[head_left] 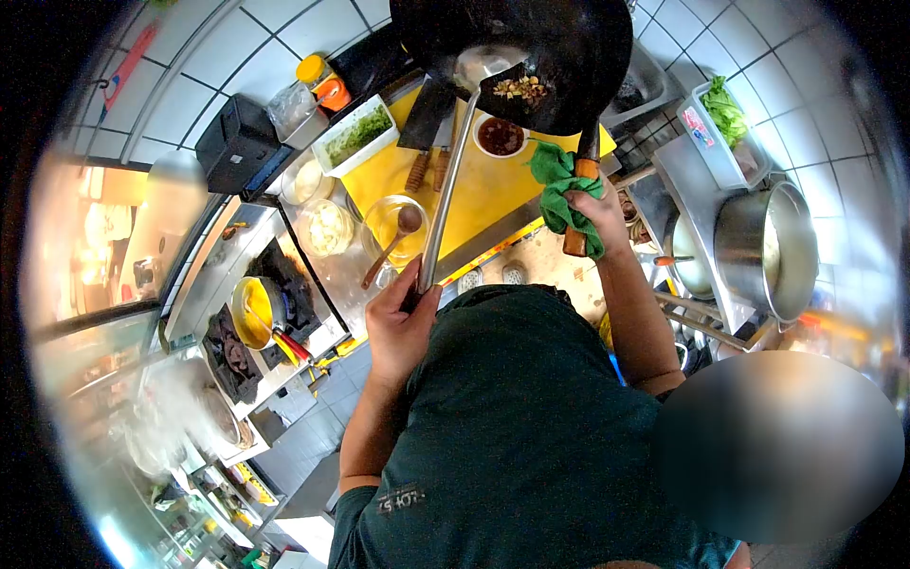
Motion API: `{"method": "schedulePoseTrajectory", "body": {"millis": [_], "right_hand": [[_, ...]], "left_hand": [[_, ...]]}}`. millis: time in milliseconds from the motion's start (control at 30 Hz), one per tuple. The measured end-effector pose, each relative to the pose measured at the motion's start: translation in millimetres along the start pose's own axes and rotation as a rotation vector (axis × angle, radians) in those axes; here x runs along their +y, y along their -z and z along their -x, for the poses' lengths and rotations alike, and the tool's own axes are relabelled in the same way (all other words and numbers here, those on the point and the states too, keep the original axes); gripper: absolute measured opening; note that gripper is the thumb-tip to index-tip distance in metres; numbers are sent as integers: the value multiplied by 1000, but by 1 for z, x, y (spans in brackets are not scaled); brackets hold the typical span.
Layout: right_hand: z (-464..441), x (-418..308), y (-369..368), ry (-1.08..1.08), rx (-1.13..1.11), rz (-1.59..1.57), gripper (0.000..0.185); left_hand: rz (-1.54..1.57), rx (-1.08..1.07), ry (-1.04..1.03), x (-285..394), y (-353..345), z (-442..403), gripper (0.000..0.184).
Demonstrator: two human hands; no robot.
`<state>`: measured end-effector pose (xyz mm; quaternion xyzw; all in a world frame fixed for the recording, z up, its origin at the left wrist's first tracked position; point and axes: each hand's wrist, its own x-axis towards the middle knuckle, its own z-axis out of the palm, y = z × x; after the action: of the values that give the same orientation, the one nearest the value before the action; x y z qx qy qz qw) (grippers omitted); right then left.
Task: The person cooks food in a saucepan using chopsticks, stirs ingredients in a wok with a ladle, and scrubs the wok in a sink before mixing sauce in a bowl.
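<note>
My left hand [403,327] is closed around the long metal handle of a ladle [449,185], whose bowl rests inside a black wok [578,57]. Small browned bits [519,89] lie in the wok beside the ladle. With a green cloth [555,177] under its fingers, my right hand [599,204] grips the wok's wooden handle [576,239]. The wok overlaps the top of a yellow board [498,204]. On the board are a bowl of dark red-brown sauce [500,137] and a dark broad blade [425,116] near two ridged wooden handles [428,171].
A glass bowl with a wooden spoon [409,220] and a tub of chopped greens [356,137] are left of centre. A yellow pan [252,327] sits farther left. At right are a large metal pot [768,248] and a bin of leafy greens [725,119].
</note>
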<state>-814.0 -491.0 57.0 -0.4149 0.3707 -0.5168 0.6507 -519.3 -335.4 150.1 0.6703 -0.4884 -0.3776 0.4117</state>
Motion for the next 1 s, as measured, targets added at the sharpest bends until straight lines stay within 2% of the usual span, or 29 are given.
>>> {"method": "schedulePoseTrajectory", "body": {"millis": [300,400,500,567,700,733,833,1000], "right_hand": [[11,-1,-28,33,64,-91,46],[13,4,-33,30,94,-69,46],[15,6,-30,47,164,97,48],[14,3,-28,45,136,98,49],[23,-34,-63,98,128,-3,49],[24,-39,-63,90,156,71,49],[22,-37,-67,119,183,29,44],[21,2,-56,81,206,-14,50]], "left_hand": [[30,-23,22,-4,17,-7,43],[23,-45,23,-7,24,-12,43],[-15,-69,25,-8,31,-16,43],[-46,-71,-11,-7,36,-19,44],[-90,-109,-21,1,50,-26,46],[-84,-111,-12,1,54,-28,46],[-90,-120,-15,-2,63,-34,47],[-78,-188,-27,-13,77,-48,47]]}}
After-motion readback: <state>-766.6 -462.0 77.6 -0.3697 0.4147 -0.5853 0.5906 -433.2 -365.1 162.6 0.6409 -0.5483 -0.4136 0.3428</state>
